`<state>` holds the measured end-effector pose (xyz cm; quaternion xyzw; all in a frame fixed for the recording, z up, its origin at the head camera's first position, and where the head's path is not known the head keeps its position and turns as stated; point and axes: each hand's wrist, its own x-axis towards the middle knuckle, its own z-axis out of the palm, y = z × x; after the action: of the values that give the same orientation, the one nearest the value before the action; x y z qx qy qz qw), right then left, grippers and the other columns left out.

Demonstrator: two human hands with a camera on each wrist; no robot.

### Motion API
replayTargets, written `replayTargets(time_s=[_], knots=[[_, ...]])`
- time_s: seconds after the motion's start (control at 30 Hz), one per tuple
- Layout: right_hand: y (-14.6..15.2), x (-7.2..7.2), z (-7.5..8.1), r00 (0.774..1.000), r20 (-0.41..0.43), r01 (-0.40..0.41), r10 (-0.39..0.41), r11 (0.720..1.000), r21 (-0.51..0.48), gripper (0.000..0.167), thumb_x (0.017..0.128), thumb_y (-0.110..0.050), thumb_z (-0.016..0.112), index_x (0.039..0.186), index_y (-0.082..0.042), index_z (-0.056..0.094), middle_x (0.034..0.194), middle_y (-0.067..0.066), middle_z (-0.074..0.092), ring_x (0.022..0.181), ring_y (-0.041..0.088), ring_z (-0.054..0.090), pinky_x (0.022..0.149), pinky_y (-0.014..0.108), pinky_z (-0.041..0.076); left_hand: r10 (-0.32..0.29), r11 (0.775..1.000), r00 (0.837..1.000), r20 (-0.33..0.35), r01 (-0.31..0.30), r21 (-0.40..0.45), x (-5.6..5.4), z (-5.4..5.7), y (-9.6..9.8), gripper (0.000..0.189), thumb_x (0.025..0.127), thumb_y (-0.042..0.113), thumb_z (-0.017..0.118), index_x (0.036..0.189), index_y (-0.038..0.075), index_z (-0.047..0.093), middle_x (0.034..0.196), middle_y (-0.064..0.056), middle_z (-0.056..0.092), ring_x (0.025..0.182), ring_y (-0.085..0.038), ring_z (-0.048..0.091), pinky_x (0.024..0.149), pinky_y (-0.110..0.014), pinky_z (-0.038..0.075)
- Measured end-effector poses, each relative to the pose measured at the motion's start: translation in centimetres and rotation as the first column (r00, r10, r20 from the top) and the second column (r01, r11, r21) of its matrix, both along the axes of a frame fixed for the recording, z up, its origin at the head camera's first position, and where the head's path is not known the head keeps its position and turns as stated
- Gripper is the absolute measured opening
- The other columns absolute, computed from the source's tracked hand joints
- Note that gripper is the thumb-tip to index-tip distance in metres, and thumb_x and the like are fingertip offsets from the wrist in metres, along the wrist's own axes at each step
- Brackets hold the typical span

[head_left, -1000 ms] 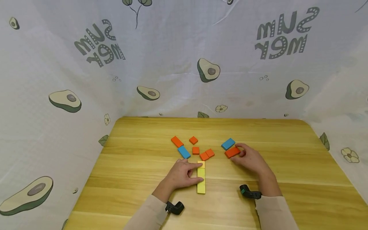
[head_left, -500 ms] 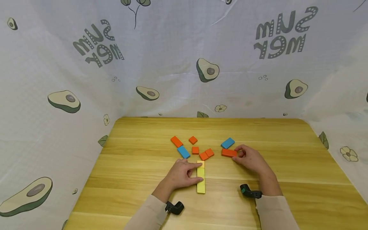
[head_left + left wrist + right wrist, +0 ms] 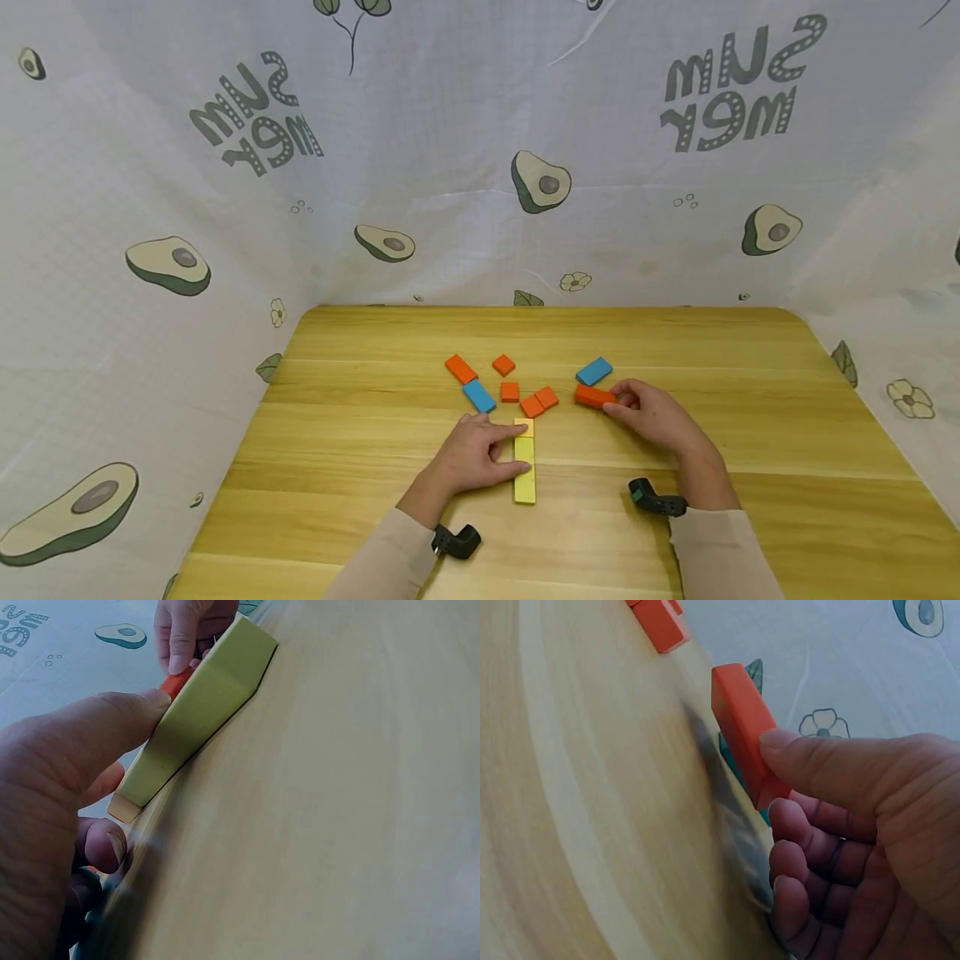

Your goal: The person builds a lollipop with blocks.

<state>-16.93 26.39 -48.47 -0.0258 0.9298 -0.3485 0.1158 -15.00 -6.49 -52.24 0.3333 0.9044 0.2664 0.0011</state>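
Note:
My right hand [image 3: 654, 414] pinches a long orange-red block [image 3: 595, 396] by its right end between thumb and fingers. In the right wrist view the block [image 3: 739, 731] is tilted, with the thumb on its near end. A long blue block [image 3: 595, 372] lies just behind it on the table. My left hand [image 3: 465, 458] stretches its index finger onto a small yellow square block [image 3: 524, 427]. Its thumb rests on a long light-yellow block [image 3: 525, 483], lined up end to end with the square. In the left wrist view the thumb lies along the long yellow block [image 3: 199, 712].
Two orange squares [image 3: 540, 403] touch beyond the yellow row. Single orange squares lie apart at the middle [image 3: 509, 392] and farther back [image 3: 504, 365]. A long orange block [image 3: 461, 369] meets a blue block [image 3: 479, 396] at left. A printed cloth [image 3: 465, 167] hangs behind the wooden table [image 3: 360, 350].
The orange-red block in my right hand has turned from slanting to lying more sideways and shifted slightly left. My left hand keeps its place on the yellow blocks.

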Motion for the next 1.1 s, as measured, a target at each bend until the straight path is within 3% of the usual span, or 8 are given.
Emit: replayTargets(time_s=[0.27,0.47,0.7,1.1], knots=[[-0.9,0.2,0.7,0.996,0.002,-0.092,0.092,0.993,-0.076,0.036,0.102,-0.035,0.063,0.119,-0.003,0.064,0.099,0.006,0.062,0.084,0.018,0.053,0.073,0.029,0.045,0.0,1.0,1.0,-0.002,0.0,0.006,0.1,0.0,0.0,0.057,0.086,0.053,0.077,0.137,0.029,0.067,0.057,0.018,0.037,0.065,0.001,0.034,0.085,-0.026,0.037],[-2.3,0.5,1.3,0.982,0.063,-0.167,0.177,0.976,-0.139,0.03,0.1,-0.034,0.066,0.112,-0.007,0.066,0.092,0.003,0.059,0.081,0.018,0.051,0.069,0.027,0.043,0.0,1.0,1.0,-0.001,0.001,0.012,0.1,0.0,0.0,0.057,0.086,0.052,0.077,0.137,0.028,0.068,0.057,0.018,0.037,0.065,0.001,0.034,0.086,-0.026,0.037],[-4.0,0.6,1.3,0.963,0.116,-0.224,0.241,0.964,-0.142,0.031,0.099,-0.035,0.067,0.111,-0.006,0.068,0.091,0.003,0.063,0.08,0.018,0.054,0.069,0.029,0.046,0.0,1.0,1.0,0.0,0.0,0.012,0.0,-0.2,0.0,0.057,0.086,0.053,0.077,0.137,0.029,0.068,0.056,0.019,0.038,0.064,0.001,0.035,0.083,-0.025,0.036],[-5.7,0.4,0.4,0.967,0.085,-0.228,0.238,0.967,-0.113,0.024,0.101,-0.032,0.065,0.108,-0.009,0.067,0.088,0.001,0.062,0.078,0.017,0.053,0.069,0.03,0.045,0.0,1.0,1.0,-0.001,0.0,-0.004,-0.1,-0.3,0.0,0.058,0.086,0.055,0.076,0.138,0.03,0.066,0.056,0.018,0.039,0.063,0.001,0.033,0.081,-0.022,0.034]])
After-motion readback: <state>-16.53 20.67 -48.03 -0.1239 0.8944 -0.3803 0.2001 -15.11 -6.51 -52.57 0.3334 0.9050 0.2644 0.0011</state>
